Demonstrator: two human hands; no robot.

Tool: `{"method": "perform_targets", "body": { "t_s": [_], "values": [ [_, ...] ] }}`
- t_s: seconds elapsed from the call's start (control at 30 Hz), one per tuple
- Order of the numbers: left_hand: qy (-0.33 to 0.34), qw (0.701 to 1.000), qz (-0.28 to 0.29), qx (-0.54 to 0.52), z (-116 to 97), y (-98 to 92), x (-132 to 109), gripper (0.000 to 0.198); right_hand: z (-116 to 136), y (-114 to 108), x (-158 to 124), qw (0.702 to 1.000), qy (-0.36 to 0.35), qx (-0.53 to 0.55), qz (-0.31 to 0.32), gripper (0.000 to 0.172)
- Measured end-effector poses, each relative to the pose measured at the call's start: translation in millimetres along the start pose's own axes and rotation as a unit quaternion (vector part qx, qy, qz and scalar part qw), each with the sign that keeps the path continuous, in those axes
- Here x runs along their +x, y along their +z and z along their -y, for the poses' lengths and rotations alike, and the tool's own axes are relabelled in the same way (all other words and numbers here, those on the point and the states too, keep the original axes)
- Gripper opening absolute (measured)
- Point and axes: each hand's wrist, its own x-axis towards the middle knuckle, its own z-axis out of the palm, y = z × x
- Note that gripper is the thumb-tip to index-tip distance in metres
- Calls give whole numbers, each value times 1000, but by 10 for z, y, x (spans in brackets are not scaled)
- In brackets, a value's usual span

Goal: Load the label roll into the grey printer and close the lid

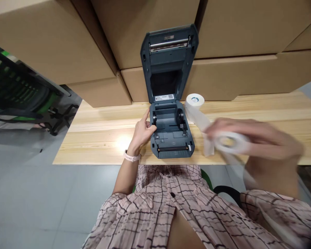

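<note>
A dark grey label printer (171, 131) stands on the wooden table (98, 138) with its lid (168, 58) swung up and its roll bay bare. My left hand (142, 129) rests against the printer's left side, fingers curled on its edge. My right hand (251, 138), blurred by motion, is raised to the right of the printer and grips a white label roll (229, 142). A strip of paper trails from it. A second white roll (194, 103) stands on the table just right of the printer's hinge.
Large cardboard boxes (235, 72) are stacked along the back of the table, right behind the printer. A black and green office chair (18, 93) stands on the grey floor to the left. The table's near edge runs close to my body.
</note>
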Motion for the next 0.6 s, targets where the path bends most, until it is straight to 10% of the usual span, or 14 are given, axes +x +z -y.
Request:
{"method": "perform_targets", "body": {
  "t_s": [0.2,0.6],
  "values": [
    [8,1000,-5,4,11,6,-4,98,-226,588,1063,986,14,-162,44,52],
    [11,999,1,30,13,0,13,97,-318,928,930,995,6,-103,-2,41]
  ]
}}
